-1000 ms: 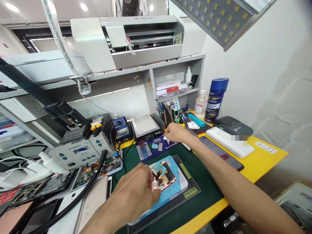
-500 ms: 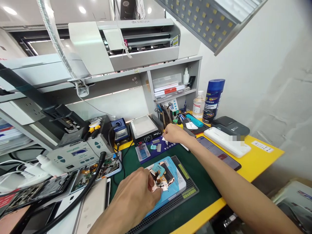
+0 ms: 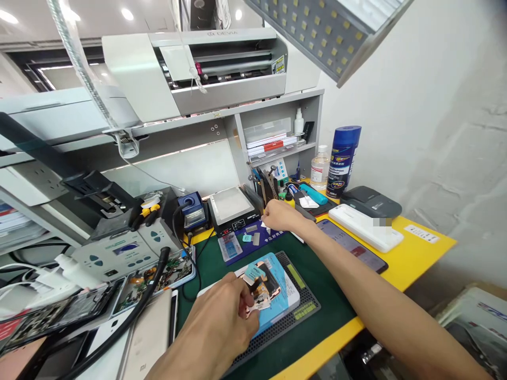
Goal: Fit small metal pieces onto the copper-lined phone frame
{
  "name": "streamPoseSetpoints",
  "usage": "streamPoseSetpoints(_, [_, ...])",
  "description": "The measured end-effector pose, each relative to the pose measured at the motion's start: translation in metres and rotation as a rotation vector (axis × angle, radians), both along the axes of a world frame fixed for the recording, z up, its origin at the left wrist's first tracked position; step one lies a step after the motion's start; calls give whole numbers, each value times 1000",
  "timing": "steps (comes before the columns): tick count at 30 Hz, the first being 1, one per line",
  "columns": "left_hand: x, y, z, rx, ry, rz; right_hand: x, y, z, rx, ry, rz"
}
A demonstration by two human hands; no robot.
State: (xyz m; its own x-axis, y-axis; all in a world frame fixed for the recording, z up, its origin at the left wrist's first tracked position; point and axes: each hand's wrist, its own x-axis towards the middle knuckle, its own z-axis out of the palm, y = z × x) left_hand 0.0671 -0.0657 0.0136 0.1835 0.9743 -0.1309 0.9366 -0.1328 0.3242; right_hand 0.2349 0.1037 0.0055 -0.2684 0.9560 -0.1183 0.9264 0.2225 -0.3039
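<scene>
Swung the view slightly rightward since the earlier frame, sliding everything a little left within it; barely moved either hand otherwise. Holds the left hand (image 3: 222, 322) half curled, pinching with thumb and fingers at the near left edge of a thin, flat phone part (image 3: 272, 279) with copper-coloured foil and a black panel. Keeps it over a flat blue-and-white box (image 3: 287, 296) on a dark grey perforated mat (image 3: 270, 338); cannot tell whether touching the box or just above. Curls the right hand (image 3: 282, 215) nearly into a fist, fingertips down by a small white scrap (image 3: 266, 228) on a purple printed mat (image 3: 247, 252); cannot tell whether gripping the scrap.

Likely to handle light, fairly stiff but fragile, and perhaps slippery on the smooth faces. Best taken by the outer edges, clear of foil and panel.

Counted: one phone part, one box, one perforated mat, one purple mat; two light-blue tabs (image 3: 247, 238), one of them on the phone part; two flat grey plates (image 3: 256, 239), just beside each other; at least one scrap.
</scene>
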Motion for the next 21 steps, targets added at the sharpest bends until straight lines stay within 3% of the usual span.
streamPoseSetpoints(5, [-1, 2, -2, -20, 48, 18, 0, 1, -1, 6, 2, 1])
streamPoseSetpoints(13, [-8, 5, -4, -88, -63, 28, 1, 3, -2, 2, 1, -5])
streamPoseSetpoints(21, [-12, 6, -11, -104, -173, 125, 1, 2, -1, -23, 28, -17])
